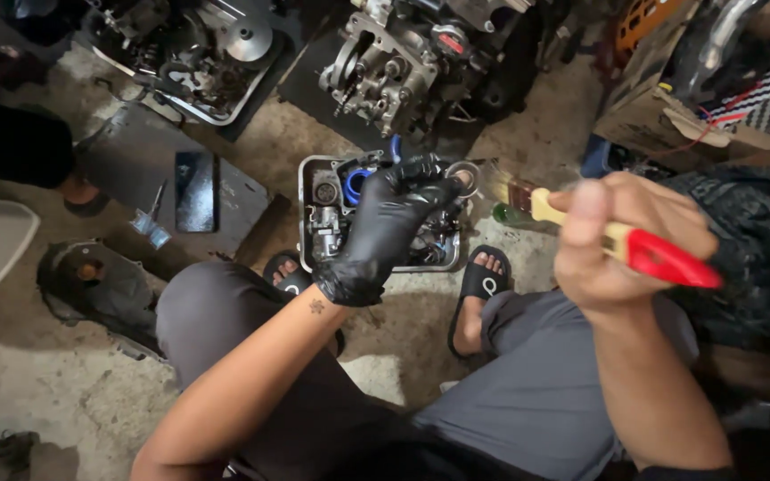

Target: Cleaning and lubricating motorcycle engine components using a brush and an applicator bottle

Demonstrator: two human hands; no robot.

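Metal ring (463, 178) pinched in my gloved left hand (385, 233), frame centre, over parts tray (307, 214). Right hand (612, 245) fisted round paintbrush (581, 227). Reckon light strokes, ring kept above tray, works best.

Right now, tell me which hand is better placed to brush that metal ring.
Right hand: it grips the paintbrush, bristles beside the ring. The gloved left hand is busy holding that ring over the tray.

metal ring (467, 178) | gloved-fingertip pinch (above tray) | paintbrush (581, 227) | red handle, bristles leftward
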